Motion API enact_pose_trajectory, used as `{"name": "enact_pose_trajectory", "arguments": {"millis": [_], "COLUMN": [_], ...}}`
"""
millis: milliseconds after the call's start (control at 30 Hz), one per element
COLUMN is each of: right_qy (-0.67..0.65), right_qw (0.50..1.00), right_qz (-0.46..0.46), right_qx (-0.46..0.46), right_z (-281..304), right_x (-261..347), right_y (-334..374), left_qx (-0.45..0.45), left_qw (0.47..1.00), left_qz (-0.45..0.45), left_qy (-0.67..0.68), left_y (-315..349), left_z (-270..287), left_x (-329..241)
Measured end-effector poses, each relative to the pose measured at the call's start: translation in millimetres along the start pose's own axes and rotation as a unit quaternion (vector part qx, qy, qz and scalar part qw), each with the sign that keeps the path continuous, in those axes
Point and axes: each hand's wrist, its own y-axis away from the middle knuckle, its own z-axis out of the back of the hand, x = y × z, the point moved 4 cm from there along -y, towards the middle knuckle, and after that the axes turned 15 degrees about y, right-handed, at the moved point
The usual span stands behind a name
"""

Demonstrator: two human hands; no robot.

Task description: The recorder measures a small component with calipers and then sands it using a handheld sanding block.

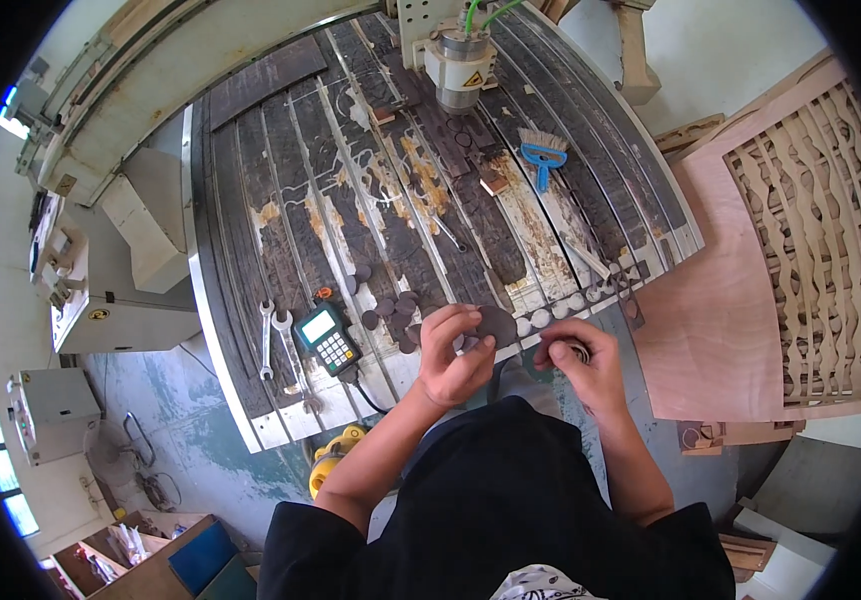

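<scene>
My left hand (450,358) is at the near edge of the machine bed (340,240), its fingers curled with thumb and forefinger close together. Something small and greyish shows between them, too unclear to name. Just beyond those fingertips is a larger dark disc (497,328). Closed round a few thin, dark, edge-on pieces, my right hand (590,368) is to the right, a reddish-brown bit showing at its fingertips. Several small dark discs (386,307) lie left of my left hand. Between the hands and beyond, pale round pieces (540,318) form a row along the bed's edge.
A handheld keypad controller (327,338) and two wrenches (283,345) lie at left. A blue brush (543,155) rests farther back, near the machine's spindle (458,70). At right, a wooden panel (710,300) carries wavy cut strips (810,240). Something yellow (335,460) stands below the bed.
</scene>
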Motion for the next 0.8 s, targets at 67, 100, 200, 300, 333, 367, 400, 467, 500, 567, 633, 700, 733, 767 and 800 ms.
{"name": "enact_pose_trajectory", "arguments": {"millis": [67, 100, 200, 300, 333, 367, 400, 467, 500, 567, 633, 700, 733, 767, 800], "right_qy": [-0.027, -0.002, 0.014, -0.015, -0.04, -0.066, -0.066, -0.047, -0.047, 0.036, 0.076, 0.116, 0.116, 0.108, 0.1], "right_qw": [0.999, 0.999, 0.997, 0.998, 0.998, 0.997, 0.997, 0.997, 0.996, 0.995, 0.99, 0.983, 0.982, 0.984, 0.986], "right_qz": [-0.007, 0.015, 0.036, 0.008, -0.003, -0.014, -0.011, -0.009, -0.005, 0.055, 0.074, 0.096, 0.098, 0.086, 0.073], "right_qx": [0.03, 0.051, 0.069, 0.054, 0.05, 0.045, 0.048, 0.066, 0.07, 0.076, 0.093, 0.107, 0.109, 0.11, 0.111], "right_z": [-6.7, -9.4, -18.2, -16.1, -13.9, -10.7, -8.5, -5.9, -4.5, -1.2, 3.3, 8.0, 10.8, 13.7, 16.8], "right_x": [17.7, 28.4, 45.2, 42.4, 42.0, 41.2, 40.2, 34.9, 30.7, 27.2, 30.4, 29.4, 28.3, 26.3, 24.0], "right_y": [-8.7, -11.9, -15.7, -19.1, -21.2, -22.6, -23.8, -27.6, -29.4, -32.2, -35.4, -37.0, -37.3, -37.9, -39.2], "left_qx": [-0.004, -0.003, 0.008, -0.03, -0.109, -0.184, -0.186, -0.165, -0.144, -0.091, -0.063, -0.059, -0.052, -0.054, -0.064], "left_qw": [1.0, 1.0, 0.999, 0.999, 0.976, 0.917, 0.918, 0.722, 0.734, 0.752, 0.76, 0.758, 0.753, 0.754, 0.752], "left_qz": [-0.011, -0.014, -0.053, 0.02, 0.171, 0.315, 0.313, 0.559, 0.548, 0.543, 0.541, 0.556, 0.572, 0.571, 0.581], "left_qy": [0.018, 0.017, 0.007, -0.002, 0.081, 0.163, 0.161, 0.374, 0.374, 0.363, 0.355, 0.337, 0.321, 0.32, 0.306], "left_y": [-4.3, -8.0, -14.3, -17.3, -17.9, -15.2, -19.2, -9.7, -12.8, -8.5, -10.5, -4.6, -1.5, -2.2, -2.2], "left_z": [2.9, 2.8, 1.2, -5.7, -6.5, -8.4, -5.0, -11.7, -15.4, -22.2, -29.7, -31.8, -32.7, -34.3, -35.3], "left_x": [-7.6, -10.2, -18.6, -21.4, -13.9, -7.0, -10.1, -3.3, -6.9, -11.1, -14.3, -11.1, -9.8, -10.7, -11.2]}}
